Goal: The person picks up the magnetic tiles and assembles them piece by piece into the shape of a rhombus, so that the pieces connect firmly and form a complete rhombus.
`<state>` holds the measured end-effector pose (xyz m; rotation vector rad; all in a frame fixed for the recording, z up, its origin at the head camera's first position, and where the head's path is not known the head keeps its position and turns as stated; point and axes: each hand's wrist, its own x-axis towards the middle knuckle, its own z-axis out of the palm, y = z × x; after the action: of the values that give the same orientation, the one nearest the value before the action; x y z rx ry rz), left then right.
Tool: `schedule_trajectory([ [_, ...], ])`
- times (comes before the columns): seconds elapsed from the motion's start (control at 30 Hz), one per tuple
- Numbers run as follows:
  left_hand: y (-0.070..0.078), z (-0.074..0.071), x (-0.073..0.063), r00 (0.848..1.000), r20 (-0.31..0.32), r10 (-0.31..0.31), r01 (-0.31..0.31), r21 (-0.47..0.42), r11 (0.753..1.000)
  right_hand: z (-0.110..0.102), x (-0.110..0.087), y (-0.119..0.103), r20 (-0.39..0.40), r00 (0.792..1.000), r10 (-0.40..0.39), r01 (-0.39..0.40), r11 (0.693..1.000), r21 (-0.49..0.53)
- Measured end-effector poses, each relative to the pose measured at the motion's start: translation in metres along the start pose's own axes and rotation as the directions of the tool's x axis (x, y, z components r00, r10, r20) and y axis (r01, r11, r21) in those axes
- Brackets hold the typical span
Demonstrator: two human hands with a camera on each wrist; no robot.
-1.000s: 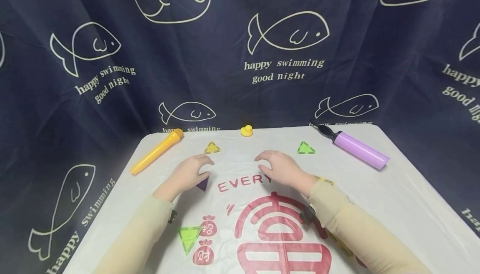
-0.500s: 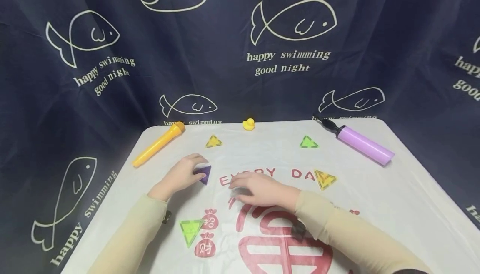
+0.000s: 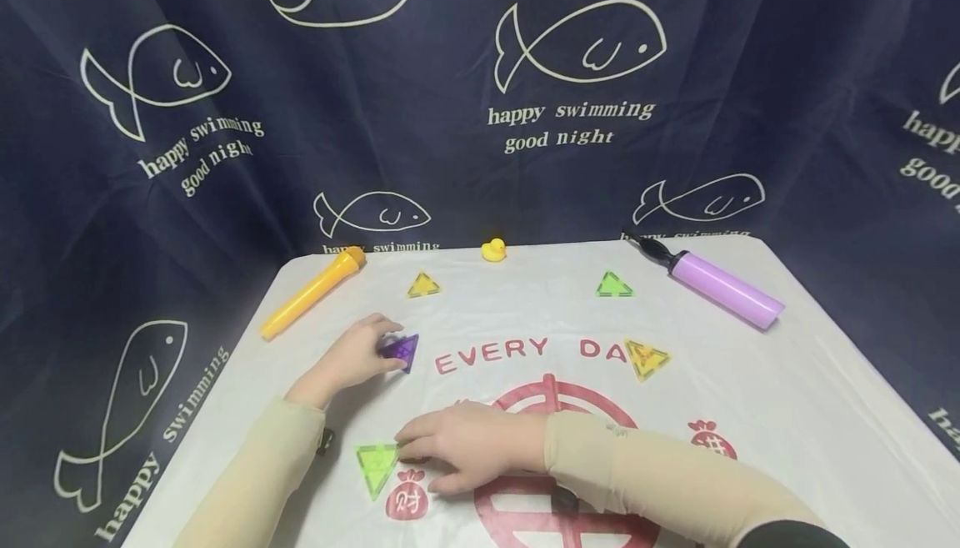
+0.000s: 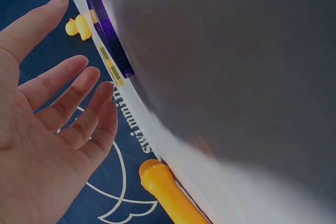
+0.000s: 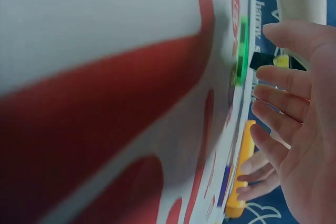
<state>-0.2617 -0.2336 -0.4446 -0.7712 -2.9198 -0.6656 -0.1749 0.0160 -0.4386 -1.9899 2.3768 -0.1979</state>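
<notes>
Left hand (image 3: 347,358) near translucent purple triangle (image 3: 404,351), right hand (image 3: 467,446) beside translucent lime-green triangle (image 3: 376,466); both empty, fingers relaxed.

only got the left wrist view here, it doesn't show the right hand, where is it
Observer: The right hand is beside the lime tile; I can't tell whether they touch.
Operator: ok, and i see one yellow tile, is there another
Observer: Yes, a second yellow tile lies at the right end of the red lettering.
Operator: what's near the far right corner of the table
Observer: A purple pump with a black end lies there.
</notes>
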Motion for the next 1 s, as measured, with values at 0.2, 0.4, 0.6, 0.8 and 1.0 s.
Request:
schedule_trajectory([
  [0.2, -0.001, 0.003, -0.004, 1.0, -0.007, -0.024, 0.024, -0.015, 1.0, 0.008, 0.004, -0.006, 0.036, 0.998, -0.047, 0.049, 0.997, -0.052],
  [0.4, -0.004, 0.009, -0.007, 0.999, -0.006, -0.048, 0.048, -0.006, 0.999, 0.01, 0.004, -0.008, 0.093, 0.995, -0.022, 0.03, 0.996, -0.088],
  [0.6, -0.005, 0.009, -0.008, 0.999, -0.008, -0.047, 0.047, -0.009, 0.999, 0.013, 0.005, -0.011, 0.091, 0.996, -0.02, 0.031, 0.993, -0.118],
  [0.8, -0.004, 0.007, -0.008, 0.998, 0.008, -0.058, 0.059, -0.018, 0.998, 0.013, 0.004, -0.01, 0.091, 0.996, -0.009, 0.019, 0.994, -0.107],
  [1.0, -0.004, 0.007, -0.007, 0.997, 0.014, -0.073, 0.073, -0.021, 0.997, 0.009, -0.002, -0.007, 0.063, 0.998, -0.004, 0.01, 0.996, -0.09],
])
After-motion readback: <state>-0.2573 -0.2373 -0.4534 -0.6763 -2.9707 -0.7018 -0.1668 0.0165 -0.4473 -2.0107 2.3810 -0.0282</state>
